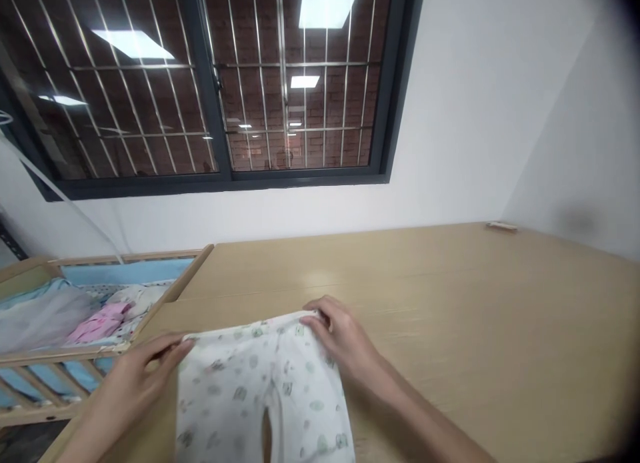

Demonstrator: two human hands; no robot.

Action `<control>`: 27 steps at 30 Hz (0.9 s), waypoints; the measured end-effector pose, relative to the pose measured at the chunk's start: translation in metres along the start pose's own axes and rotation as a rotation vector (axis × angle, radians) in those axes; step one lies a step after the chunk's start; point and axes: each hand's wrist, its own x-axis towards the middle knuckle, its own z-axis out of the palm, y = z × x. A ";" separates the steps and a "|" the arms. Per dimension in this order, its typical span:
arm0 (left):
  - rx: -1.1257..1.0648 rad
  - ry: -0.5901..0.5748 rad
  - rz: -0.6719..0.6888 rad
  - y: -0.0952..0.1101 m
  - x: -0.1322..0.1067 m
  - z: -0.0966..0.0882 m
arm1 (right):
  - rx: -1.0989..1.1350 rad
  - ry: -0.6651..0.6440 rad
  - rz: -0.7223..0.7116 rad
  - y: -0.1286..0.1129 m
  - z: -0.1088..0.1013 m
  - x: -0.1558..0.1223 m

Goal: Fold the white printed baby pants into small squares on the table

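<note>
White baby pants (240, 390) with a small green and grey print hang spread between my hands, waistband up. A slit shows between the two legs, and the lower ends run out of the picture. My left hand (143, 376) pinches the left corner of the waistband between thumb and fingers. At the opposite corner, my right hand (343, 333) grips the waistband in the same way. Both hands are over the near part of the wooden tabletop (425, 316).
To the left stands a wooden crib (187, 276) with blue lining, holding a pink cloth (103, 321) and pale bedding. A small flat object (501, 226) lies at the tabletop's far right corner. Behind are a white wall (460, 103) and a barred window (230, 180).
</note>
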 end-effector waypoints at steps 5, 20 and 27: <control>-0.079 -0.142 -0.065 0.006 0.052 0.088 | -0.121 -0.072 0.070 0.066 -0.001 0.028; 0.413 -0.261 -0.069 0.010 0.143 0.223 | -0.566 -0.161 0.307 0.204 0.044 0.083; 0.455 -0.285 -0.165 0.012 0.168 0.242 | -0.621 -0.160 0.323 0.232 0.046 0.106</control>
